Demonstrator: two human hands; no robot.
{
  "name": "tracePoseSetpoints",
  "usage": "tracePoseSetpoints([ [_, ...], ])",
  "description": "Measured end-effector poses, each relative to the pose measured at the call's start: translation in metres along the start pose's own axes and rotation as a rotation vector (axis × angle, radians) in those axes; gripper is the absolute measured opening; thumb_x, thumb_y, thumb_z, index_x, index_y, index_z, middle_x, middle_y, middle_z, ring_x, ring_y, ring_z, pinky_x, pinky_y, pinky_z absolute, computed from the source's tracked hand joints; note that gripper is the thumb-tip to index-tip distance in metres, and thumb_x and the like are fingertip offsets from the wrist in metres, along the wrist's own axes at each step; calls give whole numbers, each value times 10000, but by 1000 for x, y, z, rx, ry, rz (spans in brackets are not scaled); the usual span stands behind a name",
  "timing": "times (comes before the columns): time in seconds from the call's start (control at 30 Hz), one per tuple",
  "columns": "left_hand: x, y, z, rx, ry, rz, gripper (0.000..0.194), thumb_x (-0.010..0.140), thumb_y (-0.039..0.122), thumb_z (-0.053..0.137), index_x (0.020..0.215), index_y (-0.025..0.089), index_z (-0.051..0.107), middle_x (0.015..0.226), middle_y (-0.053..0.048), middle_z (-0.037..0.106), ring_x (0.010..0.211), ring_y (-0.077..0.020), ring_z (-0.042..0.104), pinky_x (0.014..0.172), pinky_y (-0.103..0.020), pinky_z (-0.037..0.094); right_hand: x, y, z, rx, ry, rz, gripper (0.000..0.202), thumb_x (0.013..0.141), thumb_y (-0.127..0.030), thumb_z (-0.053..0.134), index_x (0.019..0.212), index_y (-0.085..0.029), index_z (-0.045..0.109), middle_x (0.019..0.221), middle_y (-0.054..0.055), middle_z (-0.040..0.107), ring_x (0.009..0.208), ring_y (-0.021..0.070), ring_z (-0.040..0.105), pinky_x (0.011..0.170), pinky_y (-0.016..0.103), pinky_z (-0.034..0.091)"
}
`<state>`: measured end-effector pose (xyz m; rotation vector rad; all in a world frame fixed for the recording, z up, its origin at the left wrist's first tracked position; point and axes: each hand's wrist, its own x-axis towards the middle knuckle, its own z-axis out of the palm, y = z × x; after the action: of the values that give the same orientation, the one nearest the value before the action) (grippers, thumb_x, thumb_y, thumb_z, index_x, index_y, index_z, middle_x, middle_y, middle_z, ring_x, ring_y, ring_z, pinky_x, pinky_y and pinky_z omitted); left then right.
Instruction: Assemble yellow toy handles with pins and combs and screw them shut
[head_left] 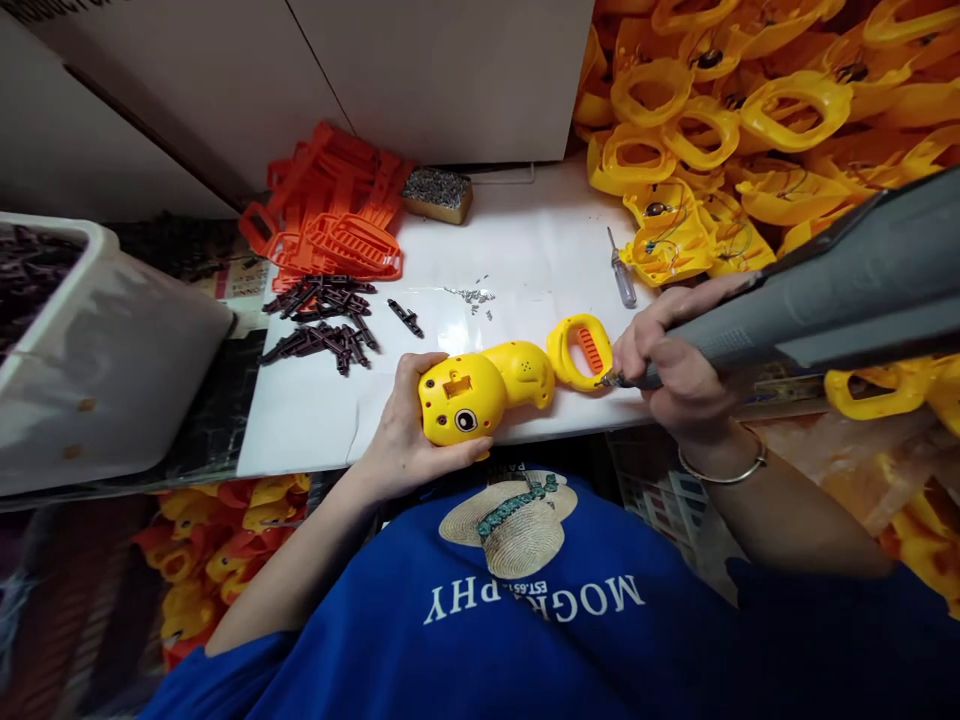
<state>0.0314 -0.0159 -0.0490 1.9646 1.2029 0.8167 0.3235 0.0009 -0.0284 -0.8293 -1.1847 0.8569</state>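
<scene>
A yellow plastic duck toy (466,395) lies on its side at the table's front edge, with a round eye and small screw holes facing up. My left hand (401,430) is closed around its head end. At the toy's right end is a yellow ring-shaped handle (562,352) with an orange ribbed insert. My right hand (679,365) grips a grey power screwdriver (817,280) held at a slant. Its bit points at the handle's lower right side; I cannot tell whether it sits on a screw.
Loose screws (476,297) lie beyond the toy, near a screw-filled box (437,194). Orange parts (337,215) and dark plastic pieces (319,320) are piled left, beside a white bin (142,350). A hand screwdriver (622,275) lies near heaped yellow shells (720,130).
</scene>
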Motion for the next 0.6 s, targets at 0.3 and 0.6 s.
tracePoseSetpoints([
  [0.3,2,5,9,6,-4,-2,824,712,478,867,1324,274,355,1222,-57,498,1084,-254,619,871,-414,571,9,-38,39,92,6,-150,365,790,-370,851,1115,-378,685,686,-76,600,442,122,500,405,324,448],
  [0.6,3,4,9,8,8,45,810,722,470,861,1328,274,360,1204,-52,495,1071,-253,612,878,-421,564,1,-12,46,4,-73,-84,397,795,-487,829,1117,-438,602,690,-73,525,447,146,487,406,339,429],
])
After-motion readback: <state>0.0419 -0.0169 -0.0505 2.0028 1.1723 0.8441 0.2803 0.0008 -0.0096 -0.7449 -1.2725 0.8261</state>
